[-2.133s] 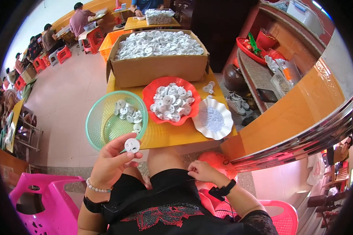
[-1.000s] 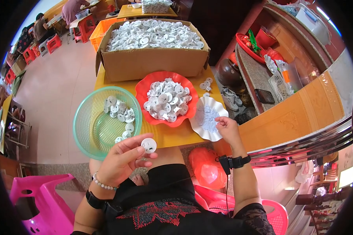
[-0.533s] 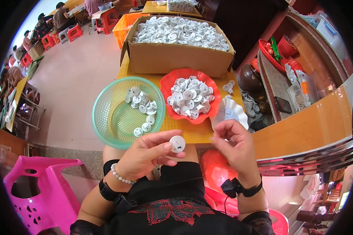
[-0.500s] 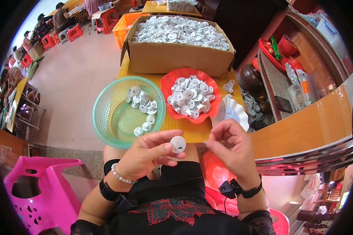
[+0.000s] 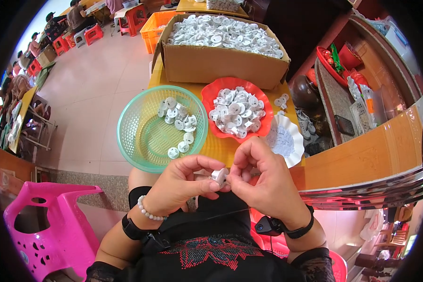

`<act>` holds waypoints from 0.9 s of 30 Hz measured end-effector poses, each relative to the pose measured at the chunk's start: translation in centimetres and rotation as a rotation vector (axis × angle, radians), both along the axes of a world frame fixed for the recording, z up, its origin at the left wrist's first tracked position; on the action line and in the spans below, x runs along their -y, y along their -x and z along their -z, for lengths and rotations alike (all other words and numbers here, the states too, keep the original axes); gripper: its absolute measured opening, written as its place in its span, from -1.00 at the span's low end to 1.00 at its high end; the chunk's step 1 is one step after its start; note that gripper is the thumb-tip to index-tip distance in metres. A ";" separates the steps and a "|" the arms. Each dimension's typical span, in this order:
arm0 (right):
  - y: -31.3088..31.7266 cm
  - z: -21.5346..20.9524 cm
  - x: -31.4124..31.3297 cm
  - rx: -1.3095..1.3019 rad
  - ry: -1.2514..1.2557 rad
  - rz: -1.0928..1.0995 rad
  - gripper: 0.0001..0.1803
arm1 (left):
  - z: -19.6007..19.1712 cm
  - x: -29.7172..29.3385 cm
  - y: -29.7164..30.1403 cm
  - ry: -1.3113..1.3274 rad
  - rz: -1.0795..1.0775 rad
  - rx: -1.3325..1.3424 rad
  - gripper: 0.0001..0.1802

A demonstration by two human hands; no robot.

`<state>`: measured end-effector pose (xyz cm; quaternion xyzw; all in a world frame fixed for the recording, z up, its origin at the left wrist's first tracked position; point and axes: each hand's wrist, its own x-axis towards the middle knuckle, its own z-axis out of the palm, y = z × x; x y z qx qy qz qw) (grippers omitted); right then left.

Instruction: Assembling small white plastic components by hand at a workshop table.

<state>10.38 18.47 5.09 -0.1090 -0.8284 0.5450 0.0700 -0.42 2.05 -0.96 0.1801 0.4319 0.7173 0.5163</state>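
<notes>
Between the thumb and fingers of my left hand [image 5: 181,182] is a round white plastic part [image 5: 218,175], turned nearly edge-on above my lap. My right hand [image 5: 264,182] is closed in a pinch against the right side of that part; what its fingertips hold, if anything, is too small to make out. Beyond my hands stands a green mesh basket [image 5: 122,136] with several similar white parts in it. To its right, a red scalloped bowl [image 5: 266,101] is heaped with more of them. A white fluted dish [image 5: 297,149] beside my right hand contains tiny pale pieces.
A cardboard box [image 5: 225,66] full of white parts fills the far side of the yellow table [image 5: 211,152]. A few loose parts [image 5: 281,101] lie right of the red bowl. A pink stool [image 5: 56,225] stands at left, a wooden counter [image 5: 362,150] at right. People sit in the background.
My right hand has come left to meet the white part. My left hand has turned it from face-up to nearly edge-on. The whole view has shifted slightly.
</notes>
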 end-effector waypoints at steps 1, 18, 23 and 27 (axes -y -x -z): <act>0.0 0.0 0.1 -0.003 -0.014 -0.014 -0.78 | 0.0 0.0 0.0 0.004 -0.012 -0.017 -0.65; 0.0 1.0 -0.5 -0.057 0.027 0.022 -0.86 | 0.1 -0.1 -0.1 0.037 -0.035 0.027 -0.67; -0.2 2.2 -0.5 -0.111 -0.060 -0.019 -0.88 | 0.1 -0.3 -0.1 0.029 -0.027 0.048 -0.66; 0.2 2.4 -0.2 -0.152 -0.159 -0.004 -0.89 | 0.5 -0.5 -0.1 0.012 -0.043 0.011 -0.66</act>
